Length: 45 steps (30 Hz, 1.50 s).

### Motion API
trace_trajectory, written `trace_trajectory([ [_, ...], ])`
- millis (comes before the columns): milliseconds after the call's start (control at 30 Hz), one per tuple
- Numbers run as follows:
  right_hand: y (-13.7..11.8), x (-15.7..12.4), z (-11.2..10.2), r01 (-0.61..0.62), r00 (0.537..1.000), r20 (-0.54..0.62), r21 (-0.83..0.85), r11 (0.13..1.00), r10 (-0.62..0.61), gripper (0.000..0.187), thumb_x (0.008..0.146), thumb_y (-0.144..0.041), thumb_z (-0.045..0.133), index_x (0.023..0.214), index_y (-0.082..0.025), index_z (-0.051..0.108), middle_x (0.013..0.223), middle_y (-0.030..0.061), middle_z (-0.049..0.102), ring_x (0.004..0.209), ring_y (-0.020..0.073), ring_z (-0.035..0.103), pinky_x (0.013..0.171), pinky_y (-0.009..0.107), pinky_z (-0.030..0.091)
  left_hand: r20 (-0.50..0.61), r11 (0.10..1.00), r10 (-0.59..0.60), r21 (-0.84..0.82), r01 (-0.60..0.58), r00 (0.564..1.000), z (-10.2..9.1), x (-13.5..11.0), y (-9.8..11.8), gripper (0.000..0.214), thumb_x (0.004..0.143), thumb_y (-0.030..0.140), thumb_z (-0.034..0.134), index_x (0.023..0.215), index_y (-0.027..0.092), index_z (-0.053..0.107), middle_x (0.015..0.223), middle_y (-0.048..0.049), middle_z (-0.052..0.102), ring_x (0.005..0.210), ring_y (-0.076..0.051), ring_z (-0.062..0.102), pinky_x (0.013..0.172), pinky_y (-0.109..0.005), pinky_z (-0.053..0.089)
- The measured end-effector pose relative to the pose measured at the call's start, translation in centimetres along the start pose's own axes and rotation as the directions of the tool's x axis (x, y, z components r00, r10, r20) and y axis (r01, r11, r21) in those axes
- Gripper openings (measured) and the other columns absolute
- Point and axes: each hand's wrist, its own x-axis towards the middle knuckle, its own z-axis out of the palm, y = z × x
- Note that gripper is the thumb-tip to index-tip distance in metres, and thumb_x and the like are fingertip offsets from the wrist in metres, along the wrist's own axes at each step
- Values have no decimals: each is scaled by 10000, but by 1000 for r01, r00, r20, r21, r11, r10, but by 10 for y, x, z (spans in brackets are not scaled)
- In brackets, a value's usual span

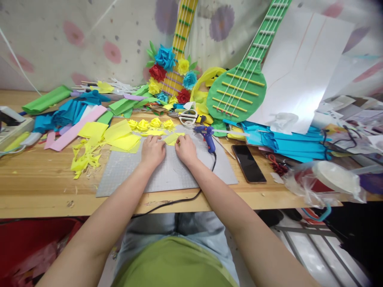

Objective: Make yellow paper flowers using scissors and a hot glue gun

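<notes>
Both my hands rest on a grey cutting mat (167, 175) at the middle of the wooden table. My left hand (152, 150) and my right hand (186, 149) pinch a small yellow paper piece (172, 138) between them, fingers curled down onto it. Yellow paper sheets (121, 135) lie just left of my left hand. A row of small yellow paper flowers (151, 124) sits behind my fingers. A blue glue gun (208, 137) lies just right of my right hand, its black cord running off the table's front edge.
A black phone (249, 163) lies right of the mat. White scissors (188, 117), yellow scraps (85, 157), blue paper rolls (287, 141), a green paper guitar (239, 91), a flowered yellow guitar (179, 52) and a bagged tape roll (326, 179) crowd the table.
</notes>
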Motion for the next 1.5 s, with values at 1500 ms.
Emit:
trace_trajectory([
  [1500,25,1,-18,168,980,45,343,924,-195,344,685,-64,473,994,-189,555,837,-8,671,876,171,508,802,287,396,17,974,132,-187,-126,991,3,6,16,509,744,138,505,1250,196,504,1033,-29,679,1038,-223,491,940,-373,329],
])
